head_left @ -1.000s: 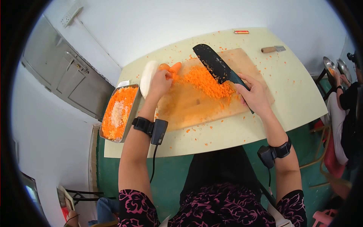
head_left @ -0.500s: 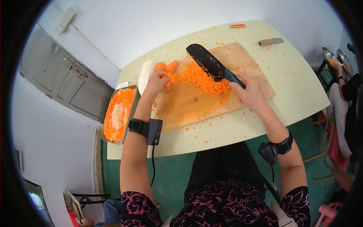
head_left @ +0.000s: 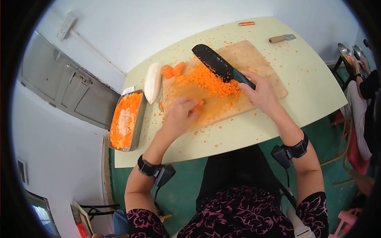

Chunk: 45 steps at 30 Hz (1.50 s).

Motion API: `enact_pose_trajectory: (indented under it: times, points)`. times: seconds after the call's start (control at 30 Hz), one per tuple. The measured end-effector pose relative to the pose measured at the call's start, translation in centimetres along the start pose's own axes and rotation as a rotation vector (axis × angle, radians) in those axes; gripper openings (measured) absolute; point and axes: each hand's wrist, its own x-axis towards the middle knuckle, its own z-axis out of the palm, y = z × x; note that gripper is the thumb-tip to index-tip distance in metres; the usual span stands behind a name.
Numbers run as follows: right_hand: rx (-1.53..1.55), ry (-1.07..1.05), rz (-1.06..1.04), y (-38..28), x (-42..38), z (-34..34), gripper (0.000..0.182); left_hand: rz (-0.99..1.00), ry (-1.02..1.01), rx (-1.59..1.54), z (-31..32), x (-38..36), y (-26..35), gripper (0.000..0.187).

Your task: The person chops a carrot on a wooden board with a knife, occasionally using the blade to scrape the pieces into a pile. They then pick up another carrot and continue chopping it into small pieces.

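Observation:
My right hand (head_left: 258,90) is closed round the dark handle of a black-bladed knife (head_left: 214,63). The blade lies across the back edge of a heap of chopped carrot (head_left: 216,85) on the wooden cutting board (head_left: 266,71). Over the board's front left part, my left hand (head_left: 180,116) pinches a small carrot piece (head_left: 198,104), slightly blurred. Larger carrot pieces (head_left: 178,68) sit at the board's back left corner, beside a peeled white radish (head_left: 152,83).
A metal tray (head_left: 137,129) of chopped carrot with a pale heap on top stands at the table's left. At the back right are a wooden-handled scraper (head_left: 282,38) and a small red packet (head_left: 246,23). Another person's hands (head_left: 354,65) are near metal bowls at far right.
My left hand has moved from the carrot pieces at the back left towards the front of the board, bringing a piece with it. My right hand and the knife have barely moved.

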Motion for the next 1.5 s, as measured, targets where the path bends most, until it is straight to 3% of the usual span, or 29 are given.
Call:
enact_pose_trajectory:
  times: [0.03,0.13,0.27,0.37,0.47,0.67,0.73,0.83,0.9,1.0,1.2,1.3,1.4,1.5]
  points:
    - [0.006,-0.002,0.005,0.0,0.0,-0.1,0.034,0.015,-0.042,-0.05,0.0,-0.2,0.4,0.021]
    - [0.012,-0.007,0.068,0.0,0.0,0.1,0.033,-0.271,0.014,-0.262,-1.2,1.0,-1.2,0.023]
    - [0.015,-0.015,0.088,-0.3,-0.1,0.1,0.032,-0.164,0.19,0.176,-0.4,5.4,-8.0,0.026]
    - [0.001,-0.025,0.077,-0.2,0.1,-0.1,0.032,-0.387,0.092,0.061,2.2,7.4,-12.0,0.029]
    - [-0.003,-0.024,0.063,-0.5,-0.1,-0.2,0.031,-0.506,0.032,0.02,2.7,8.0,-11.5,0.026]
    - [-0.039,-0.009,0.05,-1.1,-0.5,-0.2,0.032,-0.732,0.099,-0.289,3.2,8.1,-13.0,0.02]
    - [-0.046,-0.006,0.051,-1.3,-0.4,-0.3,0.032,-0.685,0.123,-0.316,1.8,7.7,-11.6,0.018]
    - [-0.1,0.096,-0.106,0.5,-0.3,0.4,0.033,-0.642,0.131,-0.507,-0.4,6.4,-8.4,0.013]
    - [-0.09,0.042,-0.068,0.8,0.1,0.4,0.034,-0.666,0.099,-0.769,-1.3,4.7,-5.7,0.011]
    - [-0.128,0.023,-0.075,0.8,0.2,0.4,0.035,-0.639,0.13,-0.847,0.1,1.8,-2.3,0.009]
    - [-0.227,0.011,-0.187,-1.6,-1.0,0.8,0.038,-0.61,0.205,-0.533,2.7,-0.6,0.1,0.015]
    - [-0.337,-0.057,-0.309,-3.3,-2.4,0.9,0.04,-0.502,0.154,-0.147,1.3,-0.4,1.2,0.018]
    - [-0.427,-0.133,-0.336,-4.4,-3.4,1.1,0.043,-0.414,0.198,-0.088,0.8,-0.6,1.6,0.02]
    - [-0.502,-0.154,-0.334,-5.1,-3.8,1.3,0.044,-0.233,0.094,-0.228,0.6,-1.0,1.6,0.024]
